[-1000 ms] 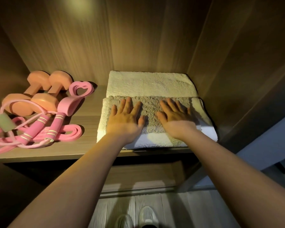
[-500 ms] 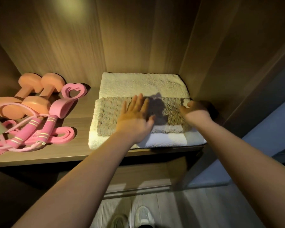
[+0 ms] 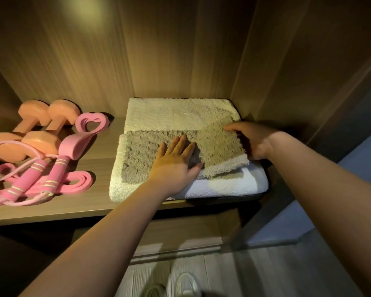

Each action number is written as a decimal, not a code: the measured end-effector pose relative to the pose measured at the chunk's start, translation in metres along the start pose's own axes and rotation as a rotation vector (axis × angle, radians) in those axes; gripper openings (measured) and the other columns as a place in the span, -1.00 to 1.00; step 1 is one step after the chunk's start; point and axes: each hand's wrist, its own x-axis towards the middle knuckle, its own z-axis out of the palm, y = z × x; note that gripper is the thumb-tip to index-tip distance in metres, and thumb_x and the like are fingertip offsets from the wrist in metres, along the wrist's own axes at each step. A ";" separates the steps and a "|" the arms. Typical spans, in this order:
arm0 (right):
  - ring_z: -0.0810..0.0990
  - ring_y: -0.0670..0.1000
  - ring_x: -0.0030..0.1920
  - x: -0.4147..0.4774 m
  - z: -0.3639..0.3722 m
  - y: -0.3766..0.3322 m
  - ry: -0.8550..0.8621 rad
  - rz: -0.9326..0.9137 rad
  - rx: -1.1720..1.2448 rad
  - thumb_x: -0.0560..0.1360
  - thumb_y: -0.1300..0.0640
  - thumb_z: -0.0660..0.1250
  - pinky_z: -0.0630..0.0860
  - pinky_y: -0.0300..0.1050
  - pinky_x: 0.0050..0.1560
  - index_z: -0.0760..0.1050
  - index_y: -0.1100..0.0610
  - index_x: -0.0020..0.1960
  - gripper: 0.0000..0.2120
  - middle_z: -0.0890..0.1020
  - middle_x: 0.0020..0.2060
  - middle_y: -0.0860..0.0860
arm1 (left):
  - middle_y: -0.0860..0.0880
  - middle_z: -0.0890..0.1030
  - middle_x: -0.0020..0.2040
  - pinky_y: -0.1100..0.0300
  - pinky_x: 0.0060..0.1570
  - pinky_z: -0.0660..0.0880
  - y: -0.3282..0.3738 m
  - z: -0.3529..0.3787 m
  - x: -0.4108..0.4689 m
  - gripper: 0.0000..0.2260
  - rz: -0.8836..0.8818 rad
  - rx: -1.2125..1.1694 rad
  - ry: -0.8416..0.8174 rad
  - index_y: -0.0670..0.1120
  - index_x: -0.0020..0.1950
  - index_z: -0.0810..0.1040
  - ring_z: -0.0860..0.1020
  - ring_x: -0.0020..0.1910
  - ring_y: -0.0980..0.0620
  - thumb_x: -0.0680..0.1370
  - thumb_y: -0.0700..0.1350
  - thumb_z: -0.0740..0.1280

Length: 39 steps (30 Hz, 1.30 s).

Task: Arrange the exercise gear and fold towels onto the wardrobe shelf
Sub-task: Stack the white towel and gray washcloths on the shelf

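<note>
A small grey-brown towel [image 3: 141, 155] lies folded on top of a larger cream towel [image 3: 176, 113] on the right half of the wooden shelf [image 3: 94, 202]. My left hand [image 3: 176, 161] rests flat on the grey-brown towel, fingers spread. My right hand [image 3: 253, 140] grips that towel's right edge, thumb on top and fingers under the side. Two orange dumbbells [image 3: 30, 129], a pink heart-shaped grip [image 3: 88, 129], a pink skipping rope [image 3: 36, 174] and a pink resistance band [image 3: 73, 183] lie on the shelf's left half.
The wardrobe's back panel and right side wall [image 3: 298, 82] close in the shelf. A lower shelf edge [image 3: 176, 247] and pale floor with my shoes [image 3: 180, 286] show below.
My right hand slid from the towel's top to its right edge and took hold of it. My left hand shifted toward the towel's middle. The towel's right end sits slightly skewed.
</note>
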 end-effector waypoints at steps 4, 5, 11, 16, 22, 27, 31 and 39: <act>0.62 0.05 -0.26 -0.016 0.017 -0.005 -0.107 -0.039 0.187 0.50 -0.02 0.36 0.62 -0.05 -0.12 0.56 0.17 -0.02 -0.76 0.62 -0.22 0.08 | -0.03 0.53 0.24 0.20 0.08 0.53 -0.002 -0.019 -0.009 -0.68 -0.071 -0.566 0.234 0.01 0.29 0.50 0.54 0.13 -0.01 0.53 -0.10 0.33; 0.64 0.06 -0.23 -0.018 0.023 -0.007 -0.129 -0.061 0.188 0.54 -0.08 0.29 0.63 -0.06 -0.17 0.56 0.18 0.05 -0.67 0.65 -0.19 0.10 | -0.01 0.60 0.13 0.29 -0.10 0.56 0.000 -0.026 -0.009 -0.77 -0.178 -0.832 0.201 0.02 0.21 0.53 0.61 0.00 0.03 0.55 -0.13 0.33; 0.59 0.18 0.16 -0.020 0.056 -0.006 -0.251 -0.116 0.116 0.65 -0.13 0.03 0.47 0.12 0.25 0.47 0.24 0.29 -0.49 0.62 0.17 0.19 | -0.28 0.68 -0.03 -0.15 -0.06 0.62 -0.007 -0.061 -0.005 -0.49 -0.508 -1.820 -0.090 -0.26 0.14 0.52 0.68 -0.09 -0.22 0.36 0.10 0.38; 0.56 0.01 0.11 -0.011 0.077 -0.003 -0.126 -0.265 -0.037 0.67 -0.06 0.02 0.48 -0.04 0.12 0.49 0.12 0.16 -0.64 0.58 0.16 0.03 | -0.19 0.67 -0.24 0.04 -0.27 0.64 -0.033 -0.069 -0.007 -0.82 -0.695 -1.716 -0.074 -0.31 0.03 0.51 0.67 -0.32 -0.10 0.44 -0.34 0.35; 0.41 -0.14 0.20 -0.001 0.104 0.022 -0.011 -0.523 -0.443 0.57 -0.16 0.25 0.30 -0.25 0.12 0.45 -0.23 0.23 -0.75 0.46 0.17 -0.26 | -0.14 0.65 0.14 -0.19 -0.07 0.60 -0.084 -0.071 -0.023 -0.74 -0.719 -1.692 -0.115 -0.22 0.19 0.59 0.56 0.16 -0.12 0.54 -0.28 0.26; 0.25 -0.16 0.41 0.001 0.116 0.044 -0.085 -0.585 -0.713 0.57 -0.19 0.20 0.43 -0.34 0.06 0.15 -0.28 0.50 -0.48 0.04 0.51 -0.33 | -0.02 0.69 0.09 0.01 -0.28 0.62 -0.090 -0.068 -0.034 -0.79 -0.601 -1.567 -0.084 -0.13 0.24 0.50 0.67 -0.05 0.11 0.65 -0.23 0.18; 0.07 -0.16 0.50 -0.001 0.118 0.047 -0.053 -0.623 -0.874 0.60 -0.07 0.15 0.25 -0.25 0.19 0.06 -0.25 0.54 -0.45 -0.10 0.54 -0.31 | -0.13 0.55 0.06 0.20 -0.42 0.58 -0.090 -0.065 -0.026 -0.81 -0.672 -1.195 0.115 -0.06 0.24 0.42 0.58 -0.18 -0.05 0.63 -0.11 0.25; 0.25 -0.22 0.33 0.000 0.118 0.050 0.011 -0.601 -0.901 0.59 0.06 0.12 0.29 -0.19 0.14 0.07 -0.19 0.56 -0.43 -0.10 0.56 -0.25 | -0.09 0.62 -0.30 0.13 -0.31 0.61 -0.104 -0.053 -0.024 -0.79 -0.668 -0.551 0.092 -0.05 -0.24 0.51 0.63 -0.37 -0.04 0.55 0.02 0.35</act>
